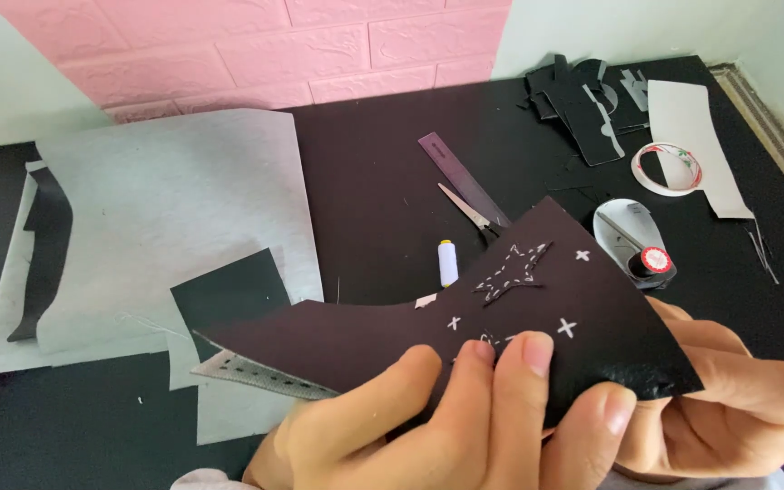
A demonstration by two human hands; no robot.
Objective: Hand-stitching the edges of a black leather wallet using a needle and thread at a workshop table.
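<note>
Near the bench's front edge I see my left hand [446,417] and right hand [728,408] both pinching a dark leather piece [465,327], held up, white star stitching facing me. Behind it, mid-bench: white thread spool [447,263], scissors [470,214], purple ruler [461,178]. Tape roll [667,169] toward the back right corner.

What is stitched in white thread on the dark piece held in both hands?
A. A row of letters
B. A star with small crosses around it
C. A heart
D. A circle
B: the dark piece, held by the left hand and right hand, shows a white-stitched star with small crosses near it.
</note>
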